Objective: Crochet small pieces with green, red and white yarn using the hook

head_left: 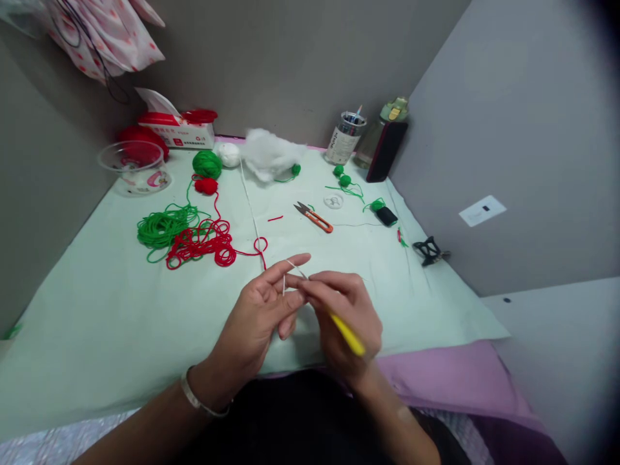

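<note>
My right hand (346, 316) grips a crochet hook by its yellow handle (349, 336), the metal tip reaching to my left fingers. White yarn (283, 284) loops over the raised index finger of my left hand (264, 310), whose thumb pinches near the hook's tip. Whatever small stitch sits in that pinch is hidden. From a white yarn ball (229, 155) at the back, a strand runs down the table to my left hand. Loose red yarn (208, 245) and green yarn (165, 226) lie in tangles to the left, the red end close to my left fingers.
Orange thread snips (314, 217) lie beyond my hands. White stuffing (271, 154), a green yarn ball (206, 165) and a plastic tub (140, 169) stand behind. At the back right are a pen can (341, 142), a bottle (372, 139) and a phone (387, 152). A black claw clip (430, 251) lies right.
</note>
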### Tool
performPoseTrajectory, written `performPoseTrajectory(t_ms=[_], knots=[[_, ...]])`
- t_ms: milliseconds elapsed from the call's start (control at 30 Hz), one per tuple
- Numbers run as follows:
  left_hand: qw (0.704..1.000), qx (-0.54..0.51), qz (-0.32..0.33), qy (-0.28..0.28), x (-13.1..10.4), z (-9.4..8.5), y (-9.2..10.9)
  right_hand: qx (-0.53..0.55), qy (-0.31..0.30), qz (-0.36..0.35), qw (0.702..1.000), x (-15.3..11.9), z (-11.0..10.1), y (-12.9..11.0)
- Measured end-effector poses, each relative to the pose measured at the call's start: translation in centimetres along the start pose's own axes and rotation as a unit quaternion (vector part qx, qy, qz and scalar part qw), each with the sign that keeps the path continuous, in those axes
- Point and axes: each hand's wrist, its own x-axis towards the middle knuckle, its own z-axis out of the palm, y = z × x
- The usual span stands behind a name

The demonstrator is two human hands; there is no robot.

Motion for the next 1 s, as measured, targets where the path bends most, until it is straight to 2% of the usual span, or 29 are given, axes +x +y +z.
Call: performPoseTrajectory(t_ms=[67, 133, 200, 267, 333, 433, 633, 800, 1000], knots=[[0.998, -0.039, -0.040, -0.013, 0.1, -0.2, 0.2, -0.016, 0.004, -0.016, 1.000, 0.0, -0.2, 0.1], [0.996, -0.071, -0.058, -0.016, 0.2, -0.3, 0.5, 0.055, 0.037, 0.035, 0.997, 0.4, -0.4, 0.2], [0.996, -0.080, -0.037, -0.005, 0.2, -0.3, 0.8, 0.161, 0.063, 0.109, 0.979, 0.9, -0.4, 0.3], [0.998, -0.058, -0.004, 0.000, 0.2, -0.2, 0.8, 0.230, 0.053, 0.144, 0.961, 1.2, -0.2, 0.3], [1.000, -0.022, 0.021, -0.006, 0.2, 0.0, 0.5, 0.234, 0.026, 0.141, 0.961, 1.3, 0.0, 0.3], [0.999, 0.013, 0.026, -0.017, 0.0, 0.1, 0.2, 0.217, 0.029, 0.152, 0.964, 1.1, 0.1, 0.5], [0.999, 0.030, 0.019, -0.006, -0.1, -0.1, 0.4, 0.315, 0.035, 0.248, 0.915, 1.3, -0.1, 0.9], [0.998, 0.053, 0.033, -0.010, -0.2, -0.3, 0.4, 0.323, 0.029, 0.252, 0.912, 1.6, -0.2, 0.7], [0.993, 0.100, 0.055, -0.001, -0.2, -0.7, 0.2, 0.259, 0.012, 0.192, 0.947, 1.0, -0.8, 0.4]])
